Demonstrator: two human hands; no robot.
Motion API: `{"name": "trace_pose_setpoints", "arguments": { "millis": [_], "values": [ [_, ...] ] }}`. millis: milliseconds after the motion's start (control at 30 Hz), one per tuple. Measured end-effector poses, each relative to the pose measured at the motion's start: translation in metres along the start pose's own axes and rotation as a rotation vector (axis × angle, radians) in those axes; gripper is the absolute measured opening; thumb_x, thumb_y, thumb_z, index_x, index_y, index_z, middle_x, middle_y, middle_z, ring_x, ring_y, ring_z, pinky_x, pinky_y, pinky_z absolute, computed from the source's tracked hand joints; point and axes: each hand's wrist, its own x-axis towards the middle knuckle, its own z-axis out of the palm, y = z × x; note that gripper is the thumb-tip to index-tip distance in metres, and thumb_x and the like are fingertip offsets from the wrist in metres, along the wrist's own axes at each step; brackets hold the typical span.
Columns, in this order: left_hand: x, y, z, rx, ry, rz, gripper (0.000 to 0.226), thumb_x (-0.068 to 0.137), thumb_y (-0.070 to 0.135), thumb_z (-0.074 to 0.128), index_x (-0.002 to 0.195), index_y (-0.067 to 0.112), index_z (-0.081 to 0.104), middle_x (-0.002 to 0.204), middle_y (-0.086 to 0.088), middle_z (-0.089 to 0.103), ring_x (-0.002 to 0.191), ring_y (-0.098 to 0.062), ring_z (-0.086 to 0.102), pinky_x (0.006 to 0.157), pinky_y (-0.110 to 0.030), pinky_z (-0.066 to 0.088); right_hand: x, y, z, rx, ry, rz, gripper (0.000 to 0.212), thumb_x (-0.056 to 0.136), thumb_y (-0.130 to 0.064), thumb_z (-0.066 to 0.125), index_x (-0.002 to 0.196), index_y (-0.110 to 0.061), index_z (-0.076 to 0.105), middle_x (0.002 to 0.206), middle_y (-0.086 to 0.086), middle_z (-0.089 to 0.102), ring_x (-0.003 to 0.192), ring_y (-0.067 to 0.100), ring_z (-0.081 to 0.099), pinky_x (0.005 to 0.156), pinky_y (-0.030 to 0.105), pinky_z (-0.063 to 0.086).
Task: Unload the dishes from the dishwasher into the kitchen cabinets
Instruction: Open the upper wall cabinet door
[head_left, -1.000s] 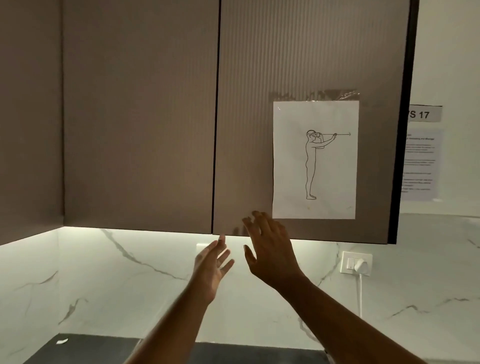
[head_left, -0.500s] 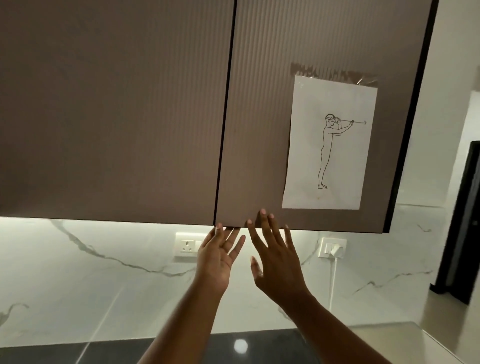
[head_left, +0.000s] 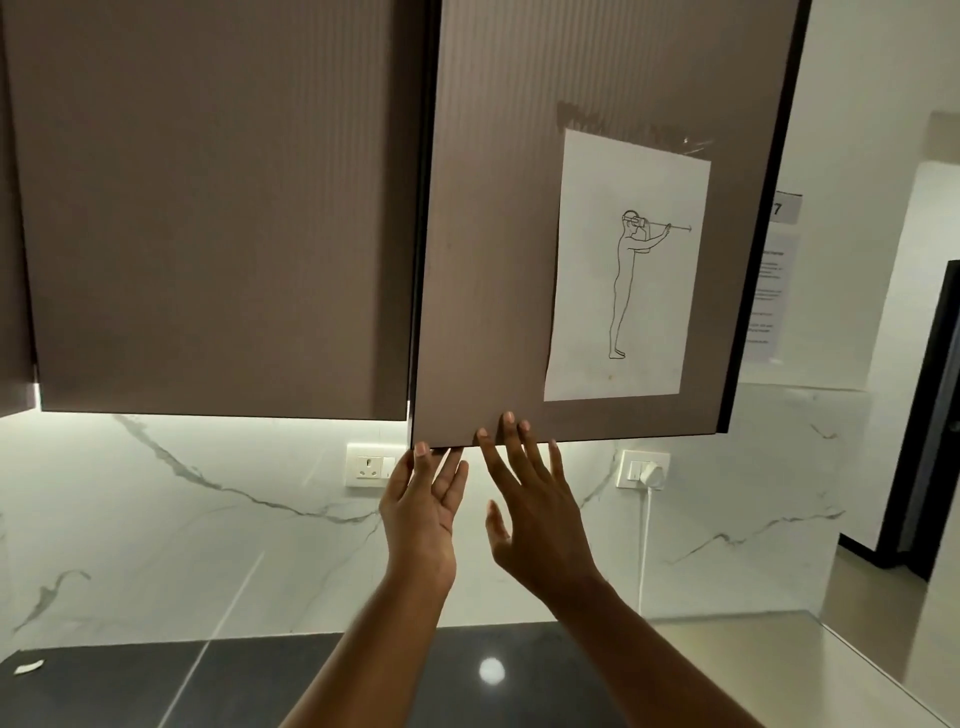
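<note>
Two brown ribbed wall-cabinet doors hang above the counter. The right cabinet door (head_left: 498, 270) stands slightly ajar, its left edge swung out from the left cabinet door (head_left: 218, 208), which stays closed. My left hand (head_left: 423, 512) reaches up with straight fingers whose tips touch the underside of the right door's bottom left corner. My right hand (head_left: 535, 512) is raised beside it, fingers spread and straight, tips at the door's bottom edge. Neither hand holds anything. The cabinet's inside, any dishes and the dishwasher are out of sight.
A paper sheet (head_left: 628, 270) with a line drawing of a figure is taped to the right door. Two wall sockets (head_left: 371, 464) (head_left: 644, 470) sit on the white marble backsplash, one with a white plug and cord. A dark glossy countertop (head_left: 260, 686) lies below. A dark doorway (head_left: 930, 415) is at right.
Both hands rose to the bottom edge of the right door. The door's left edge has swung out a little from the cabinet. The view moved closer and tilted up.
</note>
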Motion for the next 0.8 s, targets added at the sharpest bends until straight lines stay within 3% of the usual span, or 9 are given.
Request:
{"name": "trace_pose_setpoints", "arguments": {
  "millis": [200, 333, 400, 500, 633, 733, 800],
  "values": [
    [-0.06, 0.002, 0.017, 0.005, 0.02, 0.072, 0.032, 0.099, 0.027, 0.054, 0.13, 0.018, 0.056, 0.123, -0.003, 0.069, 0.103, -0.023, 0.071, 0.082, -0.028, 0.059, -0.024, 0.001, -0.046, 0.134, 0.042, -0.001, 0.071, 0.096, -0.028, 0.057, 0.157, -0.025, 0.021, 0.165, 0.005, 0.02, 0.151, 0.027, 0.023, 0.118, 0.049, 0.03],
    [-0.106, -0.002, 0.032, 0.028, 0.038, 0.105, 0.041, 0.097, 0.03, 0.055, 0.137, 0.021, 0.051, 0.13, -0.002, 0.064, 0.103, -0.025, 0.071, 0.07, -0.021, 0.059, -0.043, -0.002, -0.098, 0.327, 0.003, 0.044, 0.055, 0.103, -0.047, 0.04, 0.154, -0.03, 0.03, 0.16, 0.0, 0.035, 0.145, 0.018, 0.036, 0.11, 0.028, 0.033],
    [-0.134, -0.005, 0.043, 0.031, 0.041, 0.112, 0.045, 0.095, 0.036, 0.055, 0.138, 0.023, 0.049, 0.135, -0.002, 0.062, 0.105, -0.025, 0.071, 0.074, -0.024, 0.059, -0.055, 0.003, -0.13, 0.391, -0.032, 0.038, 0.053, 0.103, -0.05, 0.038, 0.153, -0.033, 0.032, 0.156, -0.005, 0.04, 0.142, 0.009, 0.039, 0.111, 0.02, 0.032],
    [-0.171, -0.004, 0.057, 0.014, 0.044, 0.106, 0.055, 0.089, 0.051, 0.052, 0.137, 0.025, 0.05, 0.133, -0.002, 0.063, 0.106, -0.024, 0.07, 0.08, -0.03, 0.059, -0.071, 0.009, -0.167, 0.438, -0.037, 0.049, 0.052, 0.102, -0.049, 0.043, 0.152, -0.038, 0.032, 0.157, -0.013, 0.037, 0.14, -0.003, 0.029, 0.108, 0.009, 0.019],
    [-0.217, -0.008, 0.074, 0.17, 0.057, 0.136, 0.039, 0.087, 0.048, 0.053, 0.119, 0.027, 0.06, 0.121, 0.0, 0.068, 0.104, -0.025, 0.07, 0.075, -0.026, 0.059, -0.092, 0.007, -0.203, 0.611, 0.028, 0.16, 0.057, 0.097, -0.06, 0.039, 0.149, -0.038, 0.035, 0.154, -0.022, 0.033, 0.139, -0.007, 0.029, 0.111, 0.012, 0.02],
    [-0.247, -0.016, 0.091, 0.311, 0.01, 0.194, 0.029, 0.082, 0.048, 0.054, 0.098, 0.028, 0.066, 0.095, 0.01, 0.076, 0.098, -0.02, 0.071, 0.079, -0.031, 0.059, -0.109, 0.004, -0.224, 0.715, 0.126, 0.263, 0.069, 0.09, -0.077, 0.032, 0.148, -0.039, 0.038, 0.153, -0.022, 0.037, 0.139, -0.006, 0.035, 0.111, 0.012, 0.025],
    [-0.26, -0.021, 0.102, 0.438, -0.05, 0.257, 0.025, 0.082, 0.046, 0.054, 0.09, 0.027, 0.068, 0.083, 0.016, 0.076, 0.093, -0.015, 0.072, 0.076, -0.029, 0.059, -0.121, 0.008, -0.237, 0.766, 0.216, 0.326, 0.069, 0.088, -0.076, 0.042, 0.145, -0.037, 0.043, 0.149, -0.022, 0.044, 0.137, -0.005, 0.042, 0.109, 0.009, 0.031]
  ]
}}
